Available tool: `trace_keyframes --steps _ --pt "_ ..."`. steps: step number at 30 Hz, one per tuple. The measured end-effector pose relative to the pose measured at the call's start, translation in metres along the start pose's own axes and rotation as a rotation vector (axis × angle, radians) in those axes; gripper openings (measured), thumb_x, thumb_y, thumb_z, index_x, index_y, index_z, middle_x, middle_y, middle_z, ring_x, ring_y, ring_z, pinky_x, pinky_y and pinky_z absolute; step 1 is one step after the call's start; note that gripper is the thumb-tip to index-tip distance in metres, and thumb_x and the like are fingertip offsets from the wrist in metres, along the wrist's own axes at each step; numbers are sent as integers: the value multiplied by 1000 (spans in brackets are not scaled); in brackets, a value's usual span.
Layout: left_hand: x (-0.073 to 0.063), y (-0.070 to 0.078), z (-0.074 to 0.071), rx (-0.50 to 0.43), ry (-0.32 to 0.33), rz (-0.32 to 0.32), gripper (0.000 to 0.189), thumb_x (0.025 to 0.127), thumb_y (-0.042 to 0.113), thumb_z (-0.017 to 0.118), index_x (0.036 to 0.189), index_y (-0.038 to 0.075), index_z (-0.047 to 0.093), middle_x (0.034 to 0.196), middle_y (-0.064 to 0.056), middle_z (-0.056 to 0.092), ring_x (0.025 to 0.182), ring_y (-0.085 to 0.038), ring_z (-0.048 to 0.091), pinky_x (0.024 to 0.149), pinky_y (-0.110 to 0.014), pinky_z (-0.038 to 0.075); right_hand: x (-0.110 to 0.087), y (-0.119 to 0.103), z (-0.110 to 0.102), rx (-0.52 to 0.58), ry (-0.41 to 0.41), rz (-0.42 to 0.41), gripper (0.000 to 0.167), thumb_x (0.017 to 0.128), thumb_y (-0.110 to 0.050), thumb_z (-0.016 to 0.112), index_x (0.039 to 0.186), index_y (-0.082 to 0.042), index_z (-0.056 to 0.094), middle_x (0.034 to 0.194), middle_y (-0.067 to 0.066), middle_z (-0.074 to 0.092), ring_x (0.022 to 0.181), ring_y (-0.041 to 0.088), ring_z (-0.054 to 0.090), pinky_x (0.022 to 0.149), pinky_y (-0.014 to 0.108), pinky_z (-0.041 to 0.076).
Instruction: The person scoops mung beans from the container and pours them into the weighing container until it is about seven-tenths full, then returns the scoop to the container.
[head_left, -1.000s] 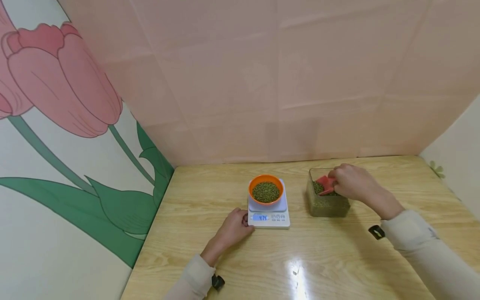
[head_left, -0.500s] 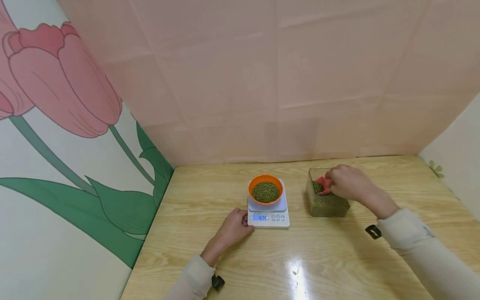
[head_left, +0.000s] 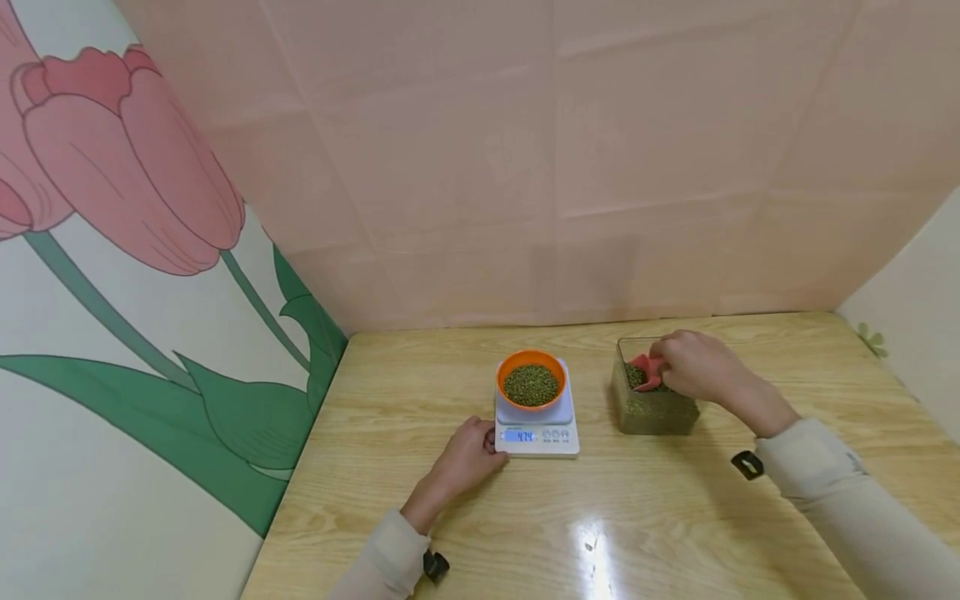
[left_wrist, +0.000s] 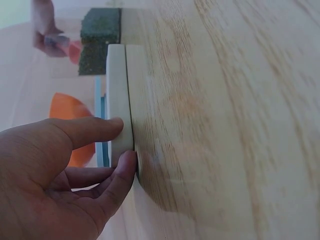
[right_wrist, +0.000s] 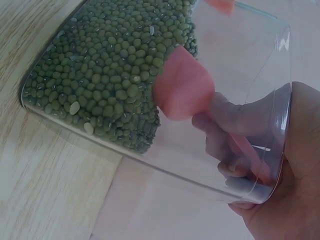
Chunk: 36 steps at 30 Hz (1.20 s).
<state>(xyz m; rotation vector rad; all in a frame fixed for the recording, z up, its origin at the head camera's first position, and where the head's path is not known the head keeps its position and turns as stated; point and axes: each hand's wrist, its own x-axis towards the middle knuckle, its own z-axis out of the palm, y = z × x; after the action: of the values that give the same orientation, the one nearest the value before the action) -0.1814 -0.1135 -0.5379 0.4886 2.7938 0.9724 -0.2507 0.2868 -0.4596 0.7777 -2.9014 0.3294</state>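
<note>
My right hand (head_left: 697, 365) grips a red scoop (right_wrist: 184, 85) by its handle, inside a clear square container (head_left: 658, 414). The scoop's head meets the green mung beans (right_wrist: 105, 75), which fill the lower part of the container. To the left, a white kitchen scale (head_left: 538, 447) bears an orange bowl (head_left: 512, 400) with more mung beans (head_left: 531, 384) in it. My left hand (head_left: 465, 457) holds the scale's near left corner, with the thumb (left_wrist: 107, 129) on its front edge and the other fingers curled at its side. Its lit display (head_left: 519, 436) seems to read 474.
Everything stands on a wood-grain table (head_left: 375, 400). A pink sheet (head_left: 465, 208) hangs behind its back edge. On the left rises a wall with a painted tulip (head_left: 135, 175), and a pale wall (head_left: 918, 308) stands on the right.
My right hand has shifted slightly left with the scoop inside the container, then stayed nearly still. The left hand, scale and bowl have not moved, and the display looks the same.
</note>
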Motion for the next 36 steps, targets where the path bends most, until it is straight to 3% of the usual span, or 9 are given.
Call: trace_keyframes --steps 10,18,26,36 --pt "2 -2 2 2 4 8 19 91 16 82 104 8 71 88 -4 57 80 -9 46 66 -21 39 1 4 -1 -5 18 -36 21 82 6 62 86 -12 73 83 1 67 75 17 59 63 36 45" --pt "1 -1 0 -9 0 6 21 91 15 83 107 6 72 90 -6 59 81 -10 47 66 -20 41 -1 8 -4 27 46 -43 27 83 7 63 103 -2 79 97 11 75 89 31 72 75 50 60" --pt "1 -1 1 -8 0 3 23 92 16 83 110 5 72 91 -7 60 82 -9 47 66 -20 41 -4 9 -9 71 37 -11 24 89 3 67 111 2 77 106 17 76 97 39 72 86 59 59" --pt "2 -1 1 -17 -5 -10 24 92 15 83 111 5 72 92 -6 60 82 -10 48 67 -20 43 -11 16 -11 120 81 10 18 97 -7 73 113 1 77 112 20 76 104 42 71 92 63 56"
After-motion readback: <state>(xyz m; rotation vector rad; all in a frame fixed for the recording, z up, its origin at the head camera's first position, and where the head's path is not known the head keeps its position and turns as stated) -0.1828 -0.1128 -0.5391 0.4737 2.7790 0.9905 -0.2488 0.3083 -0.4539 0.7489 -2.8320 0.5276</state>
